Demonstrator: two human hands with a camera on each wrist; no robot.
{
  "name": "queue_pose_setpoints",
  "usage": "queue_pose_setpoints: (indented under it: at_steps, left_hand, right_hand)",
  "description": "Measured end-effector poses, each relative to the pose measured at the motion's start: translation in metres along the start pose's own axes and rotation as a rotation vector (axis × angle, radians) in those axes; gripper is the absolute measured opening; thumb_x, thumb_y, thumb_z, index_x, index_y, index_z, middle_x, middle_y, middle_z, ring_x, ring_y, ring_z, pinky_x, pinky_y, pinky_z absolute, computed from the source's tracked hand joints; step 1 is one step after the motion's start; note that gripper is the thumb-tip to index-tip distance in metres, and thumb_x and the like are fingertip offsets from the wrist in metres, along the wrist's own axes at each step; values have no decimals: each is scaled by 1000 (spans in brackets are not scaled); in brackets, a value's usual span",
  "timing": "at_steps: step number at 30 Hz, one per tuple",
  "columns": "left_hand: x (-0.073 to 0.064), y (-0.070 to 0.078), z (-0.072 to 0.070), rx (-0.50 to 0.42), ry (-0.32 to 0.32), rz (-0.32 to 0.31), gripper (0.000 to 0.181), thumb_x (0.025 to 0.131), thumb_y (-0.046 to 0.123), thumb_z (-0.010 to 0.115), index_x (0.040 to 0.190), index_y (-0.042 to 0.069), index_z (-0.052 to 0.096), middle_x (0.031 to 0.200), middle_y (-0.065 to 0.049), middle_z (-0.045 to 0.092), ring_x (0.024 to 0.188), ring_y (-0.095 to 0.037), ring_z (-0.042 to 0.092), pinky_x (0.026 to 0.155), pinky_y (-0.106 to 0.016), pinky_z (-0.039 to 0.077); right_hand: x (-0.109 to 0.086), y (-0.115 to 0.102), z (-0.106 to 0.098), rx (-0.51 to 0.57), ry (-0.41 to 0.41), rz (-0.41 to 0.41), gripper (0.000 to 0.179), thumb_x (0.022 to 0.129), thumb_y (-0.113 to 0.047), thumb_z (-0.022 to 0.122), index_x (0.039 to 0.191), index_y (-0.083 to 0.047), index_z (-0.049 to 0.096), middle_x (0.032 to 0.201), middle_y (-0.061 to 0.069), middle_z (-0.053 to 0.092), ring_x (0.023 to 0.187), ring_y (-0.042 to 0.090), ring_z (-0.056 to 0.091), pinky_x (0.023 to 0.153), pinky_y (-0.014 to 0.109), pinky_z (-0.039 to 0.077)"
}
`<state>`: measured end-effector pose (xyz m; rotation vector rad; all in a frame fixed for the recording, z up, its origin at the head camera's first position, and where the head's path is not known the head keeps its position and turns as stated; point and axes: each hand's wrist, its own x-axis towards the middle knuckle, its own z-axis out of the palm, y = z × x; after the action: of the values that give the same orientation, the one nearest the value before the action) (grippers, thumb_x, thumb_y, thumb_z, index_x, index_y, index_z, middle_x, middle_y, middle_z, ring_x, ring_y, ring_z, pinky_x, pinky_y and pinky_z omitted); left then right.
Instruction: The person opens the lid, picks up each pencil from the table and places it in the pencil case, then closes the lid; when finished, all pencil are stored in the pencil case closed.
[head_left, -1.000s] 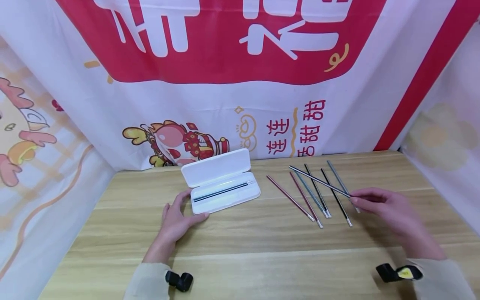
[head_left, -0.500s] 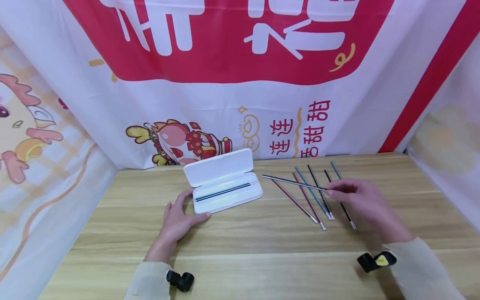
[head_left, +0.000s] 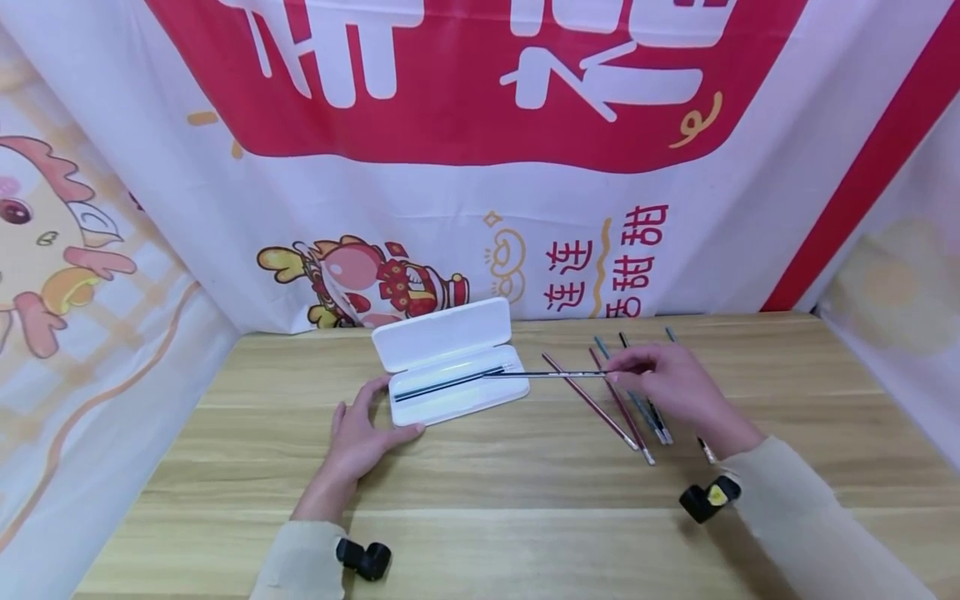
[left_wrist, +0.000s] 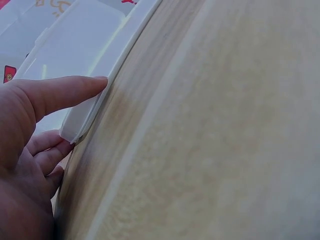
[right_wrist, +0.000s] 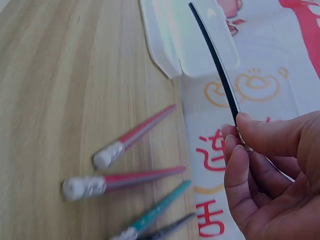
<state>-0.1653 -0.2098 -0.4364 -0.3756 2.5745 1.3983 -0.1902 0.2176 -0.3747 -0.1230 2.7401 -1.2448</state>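
The right hand (head_left: 670, 379) is pinching a dark pencil (right_wrist: 218, 64) between thumb and fingers near one end. The pencil is pointing left, its free tip overlapping the right part of the white case (head_left: 476, 406) in the head view.

The left hand (head_left: 360, 446) is bracing the case's near left corner; its thumb is lying straight against the front rim and its fingers are resting at the left end, not clenched.

The case is sitting near the back edge of the table (head_left: 480, 550), its lid (head_left: 442, 335) standing open just before the printed cloth (head_left: 450, 196). Dark pencils inside (head_left: 450, 383) are lying lengthwise. A strip of wood is separating the case's right end from the nearest red pencil (head_left: 589, 402); another red pencil (head_left: 622, 407), a teal pencil (right_wrist: 162, 205) and others are spreading rightward, some passing behind the right hand. A broad stretch of wood is running forward between the forearms.

On the cloth, red characters (head_left: 567, 257) are reading 连 and 甜; the larger white ones are running out of view. A yellow label (head_left: 717, 495) is showing at the right wrist, too small to read.
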Motion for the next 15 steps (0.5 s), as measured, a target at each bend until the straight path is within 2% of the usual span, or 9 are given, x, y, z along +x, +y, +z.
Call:
queue_pose_setpoints:
  at_steps: [3, 9, 15]
  left_hand:
    - [1, 0, -1, 4, 4, 4, 100, 84, 38, 93, 166, 31, 36, 182, -8, 21, 166, -48, -19, 130, -77, -9]
    - [1, 0, 0, 13, 4, 4, 100, 83, 40, 93, 166, 32, 36, 182, -8, 21, 165, -49, -18, 130, -78, -7]
    - [0, -1, 1, 2, 3, 9, 98, 85, 39, 92, 165, 31, 37, 182, -8, 21, 165, -49, -18, 129, -79, -7]
  right_hand:
    - [9, -7, 7, -6, 5, -32, 20, 103, -24, 74, 118, -13, 80, 118, 10, 77, 104, 24, 66, 85, 31, 55]
    - [31, -21, 25, 3, 6, -46, 17, 102, -22, 74, 116, -13, 80, 116, 9, 77, 105, 24, 66, 84, 32, 55]
    - [48, -31, 46, 49, 7, -50, 16, 102, -17, 73, 117, -12, 80, 118, 9, 77, 111, 26, 66, 99, 42, 55]
